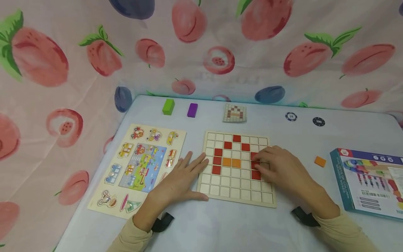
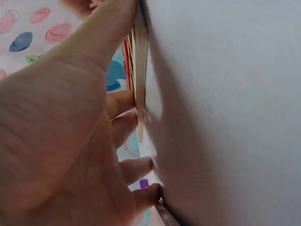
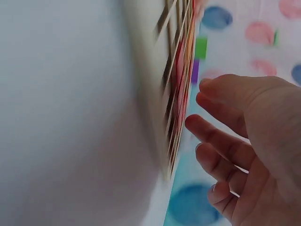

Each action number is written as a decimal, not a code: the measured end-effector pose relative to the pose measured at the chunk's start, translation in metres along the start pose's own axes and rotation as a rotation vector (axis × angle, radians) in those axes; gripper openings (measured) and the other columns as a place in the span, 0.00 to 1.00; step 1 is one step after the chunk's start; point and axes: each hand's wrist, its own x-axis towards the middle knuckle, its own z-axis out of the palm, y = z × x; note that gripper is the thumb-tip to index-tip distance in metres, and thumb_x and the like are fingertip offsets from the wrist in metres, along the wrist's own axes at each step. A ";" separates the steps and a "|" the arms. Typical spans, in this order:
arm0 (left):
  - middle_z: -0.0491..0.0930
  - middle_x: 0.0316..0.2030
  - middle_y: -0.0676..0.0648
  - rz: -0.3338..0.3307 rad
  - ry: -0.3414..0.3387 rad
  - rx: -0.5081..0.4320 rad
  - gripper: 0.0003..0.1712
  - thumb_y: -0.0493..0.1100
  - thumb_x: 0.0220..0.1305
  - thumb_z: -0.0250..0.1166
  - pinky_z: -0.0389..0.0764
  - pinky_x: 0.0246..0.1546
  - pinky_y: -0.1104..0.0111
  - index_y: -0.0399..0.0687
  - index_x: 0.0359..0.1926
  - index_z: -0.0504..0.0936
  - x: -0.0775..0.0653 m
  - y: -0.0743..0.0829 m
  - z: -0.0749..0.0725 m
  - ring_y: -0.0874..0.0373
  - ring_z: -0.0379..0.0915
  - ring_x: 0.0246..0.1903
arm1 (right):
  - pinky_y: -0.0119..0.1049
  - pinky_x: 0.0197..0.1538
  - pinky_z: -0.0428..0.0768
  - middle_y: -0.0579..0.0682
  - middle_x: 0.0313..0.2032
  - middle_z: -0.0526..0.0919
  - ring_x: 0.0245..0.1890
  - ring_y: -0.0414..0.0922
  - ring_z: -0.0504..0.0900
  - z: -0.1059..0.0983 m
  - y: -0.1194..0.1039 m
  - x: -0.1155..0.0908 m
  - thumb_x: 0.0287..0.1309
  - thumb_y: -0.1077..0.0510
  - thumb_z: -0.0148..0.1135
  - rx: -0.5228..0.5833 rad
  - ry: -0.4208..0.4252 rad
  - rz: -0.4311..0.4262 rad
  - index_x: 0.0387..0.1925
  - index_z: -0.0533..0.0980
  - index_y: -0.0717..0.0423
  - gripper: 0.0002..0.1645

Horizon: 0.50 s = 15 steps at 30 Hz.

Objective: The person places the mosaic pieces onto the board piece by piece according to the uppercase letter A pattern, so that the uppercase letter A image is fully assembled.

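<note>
A wooden grid board [image 1: 234, 191] lies on the table with red tiles [image 1: 217, 160] in an arch shape and two orange tiles [image 1: 231, 162] between its sides. My left hand [image 1: 176, 180] is spread flat, fingertips at the board's left edge and the thumb by its near left corner. In the left wrist view, those fingers [image 2: 127, 127] lie along the board's side. Over the board's right side is my right hand [image 1: 281, 169], its loosely bent fingers close above the red tiles there. Nothing shows between its fingers [image 3: 221, 139] in the right wrist view.
A vehicle peg puzzle [image 1: 181, 140] lies left. Behind are a green block [image 1: 168, 107], a purple block [image 1: 192, 110], a pattern card [image 1: 234, 113] and two round chips, one white-and-blue [image 1: 291, 116], one black [image 1: 319, 121]. An orange tile [image 1: 320, 161] and a box [image 1: 371, 185] lie right.
</note>
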 end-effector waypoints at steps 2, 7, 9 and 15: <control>0.46 0.88 0.51 0.003 0.004 0.006 0.66 0.72 0.55 0.77 0.50 0.85 0.38 0.54 0.86 0.56 0.001 0.000 0.000 0.35 0.35 0.87 | 0.64 0.65 0.80 0.54 0.56 0.89 0.61 0.58 0.83 -0.009 0.018 -0.012 0.65 0.51 0.74 -0.004 0.016 0.062 0.53 0.87 0.47 0.16; 0.46 0.88 0.51 -0.001 0.010 0.000 0.65 0.71 0.55 0.77 0.49 0.85 0.38 0.54 0.85 0.57 -0.001 -0.002 0.001 0.35 0.35 0.87 | 0.71 0.63 0.76 0.63 0.60 0.85 0.63 0.66 0.79 -0.025 0.068 -0.040 0.63 0.50 0.74 -0.082 -0.018 0.185 0.58 0.85 0.53 0.24; 0.46 0.88 0.52 -0.005 0.008 -0.004 0.65 0.71 0.55 0.77 0.49 0.86 0.38 0.54 0.85 0.57 -0.002 -0.002 0.002 0.35 0.35 0.87 | 0.75 0.62 0.74 0.67 0.62 0.83 0.63 0.69 0.76 -0.029 0.084 -0.049 0.61 0.50 0.76 -0.117 -0.037 0.237 0.59 0.84 0.56 0.27; 0.45 0.88 0.52 0.001 0.006 -0.011 0.65 0.71 0.56 0.77 0.48 0.86 0.39 0.55 0.86 0.56 0.001 -0.001 0.003 0.36 0.34 0.87 | 0.76 0.60 0.74 0.70 0.54 0.86 0.57 0.71 0.78 -0.039 0.107 -0.063 0.58 0.53 0.77 -0.210 -0.015 0.291 0.53 0.86 0.62 0.25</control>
